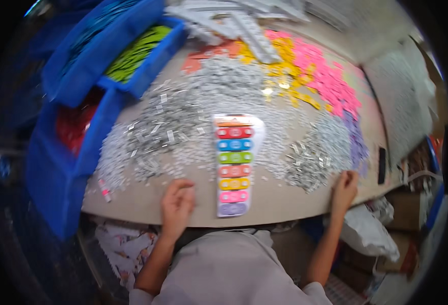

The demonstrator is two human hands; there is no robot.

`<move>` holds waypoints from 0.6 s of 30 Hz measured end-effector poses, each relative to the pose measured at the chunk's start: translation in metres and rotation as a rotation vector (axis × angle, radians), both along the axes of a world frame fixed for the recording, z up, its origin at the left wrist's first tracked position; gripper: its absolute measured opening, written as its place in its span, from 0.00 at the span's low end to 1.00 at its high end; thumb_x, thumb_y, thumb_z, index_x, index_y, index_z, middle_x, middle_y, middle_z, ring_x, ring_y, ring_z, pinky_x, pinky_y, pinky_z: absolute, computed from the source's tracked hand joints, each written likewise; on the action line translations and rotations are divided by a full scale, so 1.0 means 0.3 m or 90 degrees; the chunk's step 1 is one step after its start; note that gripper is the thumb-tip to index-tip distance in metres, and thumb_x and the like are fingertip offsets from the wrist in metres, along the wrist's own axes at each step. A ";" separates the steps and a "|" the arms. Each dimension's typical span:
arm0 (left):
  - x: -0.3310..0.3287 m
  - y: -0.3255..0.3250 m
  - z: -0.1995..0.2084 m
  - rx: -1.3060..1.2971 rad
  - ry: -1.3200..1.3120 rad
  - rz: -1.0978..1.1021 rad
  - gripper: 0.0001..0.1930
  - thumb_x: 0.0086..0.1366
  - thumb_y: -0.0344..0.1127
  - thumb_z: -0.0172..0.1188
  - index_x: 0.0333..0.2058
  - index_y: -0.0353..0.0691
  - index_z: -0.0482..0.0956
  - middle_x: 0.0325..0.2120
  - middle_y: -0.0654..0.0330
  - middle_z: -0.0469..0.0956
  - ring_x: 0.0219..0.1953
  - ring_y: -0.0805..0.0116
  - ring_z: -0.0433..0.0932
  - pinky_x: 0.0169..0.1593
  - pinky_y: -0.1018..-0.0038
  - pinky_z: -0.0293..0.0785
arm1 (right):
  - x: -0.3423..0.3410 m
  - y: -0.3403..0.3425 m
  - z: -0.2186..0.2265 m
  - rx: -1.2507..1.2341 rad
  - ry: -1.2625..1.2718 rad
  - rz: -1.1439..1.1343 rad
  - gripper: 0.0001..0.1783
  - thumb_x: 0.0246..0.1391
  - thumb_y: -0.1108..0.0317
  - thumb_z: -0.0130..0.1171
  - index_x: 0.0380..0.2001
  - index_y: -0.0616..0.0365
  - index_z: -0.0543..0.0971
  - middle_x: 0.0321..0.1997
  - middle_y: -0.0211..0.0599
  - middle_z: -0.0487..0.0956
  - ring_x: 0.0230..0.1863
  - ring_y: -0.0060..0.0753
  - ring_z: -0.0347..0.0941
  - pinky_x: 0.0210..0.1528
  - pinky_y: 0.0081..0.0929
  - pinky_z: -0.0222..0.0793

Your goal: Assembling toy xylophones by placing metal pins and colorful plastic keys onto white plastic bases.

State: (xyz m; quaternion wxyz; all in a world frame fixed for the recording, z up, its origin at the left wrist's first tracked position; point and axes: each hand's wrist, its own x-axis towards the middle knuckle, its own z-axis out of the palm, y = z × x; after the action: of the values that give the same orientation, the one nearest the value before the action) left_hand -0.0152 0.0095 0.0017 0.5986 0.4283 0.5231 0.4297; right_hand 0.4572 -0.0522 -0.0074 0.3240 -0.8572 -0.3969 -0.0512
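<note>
A tall white card [235, 173] lies on the table in front of me, with a column of colored pieces on it, red at the upper end and purple at the lower. To its left, at the table's near edge, my left hand [178, 206] has its fingers curled together; whether anything is between them is hidden. My right hand [345, 190] is closed beside the purple pieces [355, 140] and a pile of shiny silvery pieces [307, 165]. Its fingertips are pressed together, and what they hold, if anything, is too small to make out.
Blue bins [56, 162] on the left hold blue, green and red pieces. Heaps of small white pieces [229, 94], shiny rectangles [163, 114], yellow pieces [285, 66] and pink pieces [330, 76] cover the table. White strips [254, 35] lie at the back. A dark bar [382, 165] lies far right.
</note>
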 end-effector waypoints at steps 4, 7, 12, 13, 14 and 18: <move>-0.005 -0.020 0.043 0.010 0.046 -0.002 0.08 0.77 0.33 0.60 0.50 0.38 0.79 0.24 0.72 0.74 0.24 0.86 0.67 0.28 0.83 0.61 | 0.020 0.005 0.021 -0.088 0.055 -0.011 0.17 0.70 0.55 0.61 0.38 0.60 0.77 0.25 0.33 0.76 0.26 0.24 0.70 0.32 0.30 0.69; -0.093 -0.010 0.079 0.131 0.252 0.076 0.07 0.76 0.30 0.61 0.47 0.35 0.82 0.27 0.69 0.77 0.28 0.83 0.71 0.32 0.81 0.68 | 0.043 0.005 -0.030 -0.069 -0.001 0.021 0.17 0.71 0.56 0.60 0.37 0.61 0.76 0.25 0.34 0.76 0.25 0.24 0.70 0.30 0.30 0.68; -0.343 0.047 0.105 0.303 0.689 0.269 0.04 0.70 0.26 0.64 0.41 0.33 0.85 0.33 0.58 0.79 0.35 0.65 0.79 0.42 0.70 0.76 | 0.037 -0.021 -0.060 0.000 0.007 0.046 0.15 0.74 0.59 0.57 0.37 0.60 0.76 0.26 0.27 0.74 0.25 0.18 0.66 0.27 0.23 0.63; -0.378 0.050 0.098 0.304 0.684 0.265 0.04 0.70 0.26 0.64 0.41 0.33 0.85 0.33 0.58 0.79 0.35 0.65 0.79 0.42 0.70 0.76 | 0.004 -0.019 -0.049 0.000 0.003 0.041 0.15 0.74 0.59 0.57 0.37 0.60 0.76 0.26 0.27 0.74 0.25 0.18 0.66 0.27 0.23 0.63; -0.405 0.054 0.089 0.319 0.756 0.228 0.05 0.68 0.26 0.66 0.41 0.34 0.86 0.33 0.56 0.78 0.37 0.60 0.79 0.44 0.68 0.76 | -0.043 -0.008 -0.031 0.061 0.088 0.016 0.14 0.74 0.60 0.56 0.37 0.59 0.76 0.26 0.25 0.72 0.25 0.16 0.64 0.26 0.21 0.60; -0.431 0.069 0.069 0.311 0.879 0.162 0.06 0.63 0.28 0.69 0.38 0.35 0.87 0.35 0.55 0.77 0.42 0.54 0.79 0.48 0.62 0.75 | -0.146 -0.012 -0.018 0.255 0.284 0.028 0.10 0.75 0.63 0.56 0.40 0.58 0.75 0.28 0.20 0.69 0.26 0.12 0.61 0.27 0.17 0.57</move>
State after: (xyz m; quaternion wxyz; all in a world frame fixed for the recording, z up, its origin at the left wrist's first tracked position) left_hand -0.1445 0.0302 0.0225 -0.0333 0.6576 0.7157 0.2328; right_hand 0.4133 -0.0558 -0.0127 0.5669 -0.7576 -0.3163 0.0685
